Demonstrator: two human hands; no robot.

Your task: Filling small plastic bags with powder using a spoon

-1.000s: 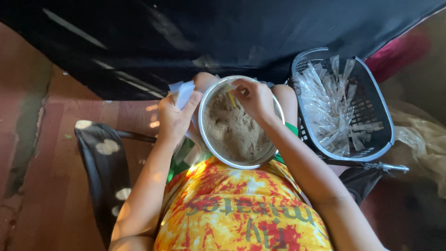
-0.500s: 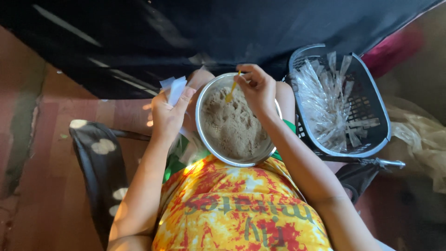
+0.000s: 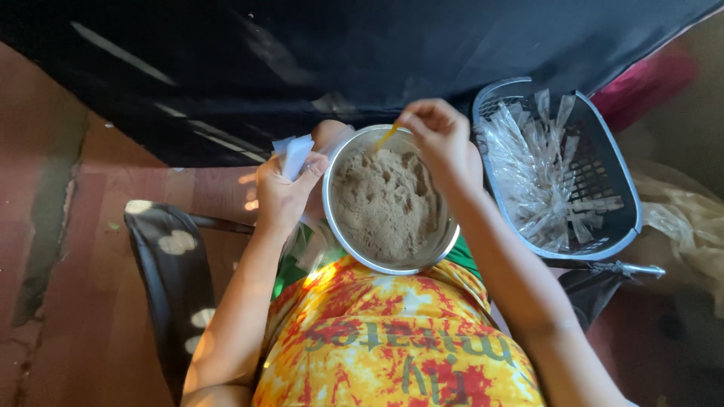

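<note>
Steel, round and shiny-rimmed: the bowl (image 3: 392, 260) sits in the person's lap, against a yellow shirt (image 3: 392, 347) blotched with red tie-dye. It is filled most of the way with a tan-brown powder (image 3: 385, 203), fine and dry-looking, its surface heaped and lumpy rather than levelled.

Right hand (image 3: 441, 139) is over the far rim of the bowl, fingers pinched shut on a thin yellow-orange spoon handle (image 3: 387, 136). The tip of it slants down toward the powder; whether it touches the powder cannot be told.

Left hand (image 3: 283, 192) is just beside the bowl's left rim, fingers curled closed around a small pale plastic packet (image 3: 292, 154), which sticks up crumpled from the grip. Whether the packet holds anything cannot be told.

To the right of the bowl, near the right forearm, stands a grey-blue plastic basket (image 3: 630, 203) with a slotted, lattice wall and rounded corners. Inside it lies a loose pile of clear plastic sleeves (image 3: 539, 169), thin, glossy and creased, overlapping at all angles.

Black sheeting (image 3: 302, 68), smooth with pale sheen streaks, covers the ground ahead. Reddish floor (image 3: 68, 249) on the left. A dark chair frame (image 3: 170, 264) with sun spots lies under the left arm.
</note>
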